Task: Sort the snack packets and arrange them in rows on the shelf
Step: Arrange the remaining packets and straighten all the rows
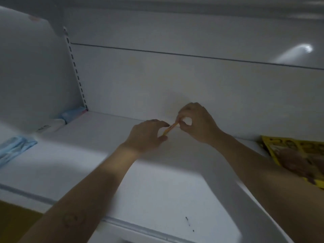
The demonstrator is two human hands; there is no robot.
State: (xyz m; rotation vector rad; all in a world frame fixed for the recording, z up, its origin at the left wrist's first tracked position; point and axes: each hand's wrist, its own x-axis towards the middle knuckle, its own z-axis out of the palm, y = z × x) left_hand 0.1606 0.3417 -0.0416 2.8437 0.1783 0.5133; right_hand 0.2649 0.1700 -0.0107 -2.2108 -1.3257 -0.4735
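Observation:
Both my hands reach to the back of the white shelf [91, 155]. Between them is a small thin yellow-orange item [169, 129], seen edge-on, too small to tell what it is. My left hand [147, 135] pinches its lower end between thumb and fingers. My right hand [196, 121] pinches its upper end, close to the back wall. A yellow snack packet [298, 155] with pictured pieces lies flat on the shelf at the right, partly behind my right forearm.
Light blue packets [14, 148] lie at the left edge of the shelf. More pale packets [73, 114] sit in the back left corner beside the slotted upright [77, 74]. The white back panel rises behind; another shelf edge runs along the top.

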